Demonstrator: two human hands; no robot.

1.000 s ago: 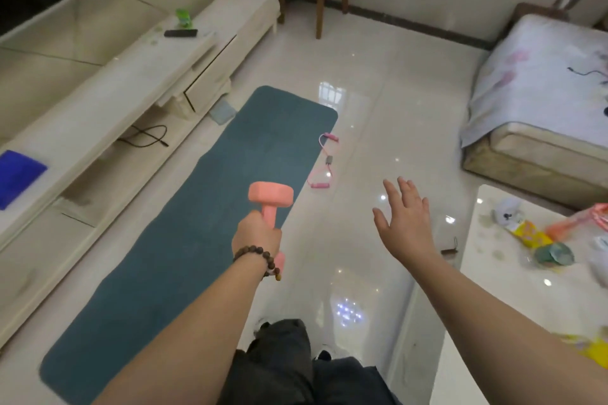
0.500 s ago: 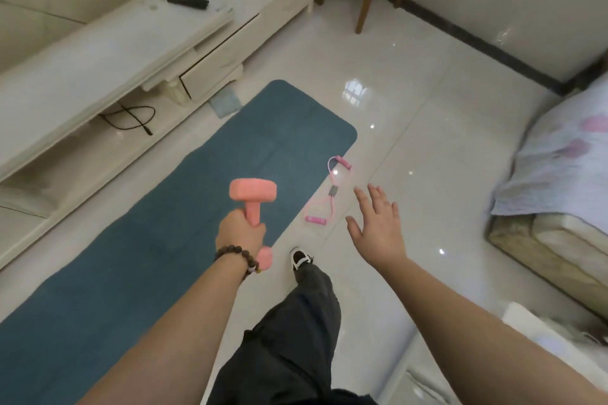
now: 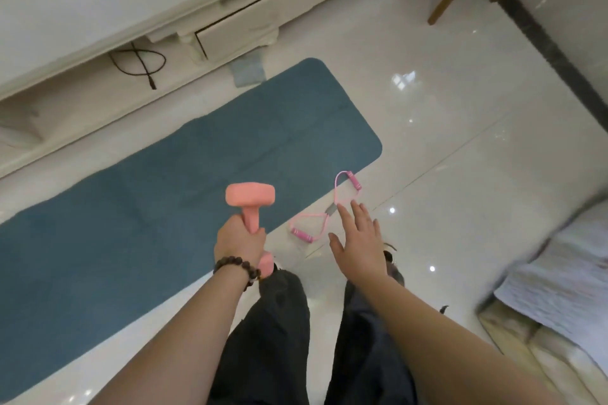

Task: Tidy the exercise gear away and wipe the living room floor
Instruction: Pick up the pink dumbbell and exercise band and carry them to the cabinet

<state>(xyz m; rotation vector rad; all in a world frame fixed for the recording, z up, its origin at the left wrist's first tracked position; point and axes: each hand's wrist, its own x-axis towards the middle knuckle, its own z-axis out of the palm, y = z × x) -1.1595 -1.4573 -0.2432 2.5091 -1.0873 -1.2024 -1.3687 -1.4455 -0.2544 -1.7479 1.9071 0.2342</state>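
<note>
The left hand [image 3: 238, 242] is wrapped tight around the handle of a pink dumbbell [image 3: 250, 204], holding it upright, 1 head poking up above the knuckles and the other showing just below the wrist, where a dark bead bracelet [image 3: 237, 268] sits. Under and to the left of that hand lies the blue exercise mat [image 3: 158, 194], flat on the glossy white tile floor [image 3: 444, 128].

The right hand [image 3: 360, 245] is out in front, fingers straight and spread, palm down, grasping nothing. Just beyond its fingertips, and a touch to their left, a pink figure-8 resistance band [image 3: 324, 209] lies on the tile, right beside the mat's near edge. Whether the fingertips touch it I cannot tell; they overlap its middle from this angle.

Below both forearms, dark trousers [image 3: 273, 339], and a shoe [image 3: 393, 260] peeks out beside the right wrist. Far beyond the left hand runs a cream TV cabinet [image 3: 164, 3] with a black cable [image 3: 141, 64] coiled on its lower shelf. Off to the right of the right arm, a bed [image 3: 559, 273] with a pale cover.
</note>
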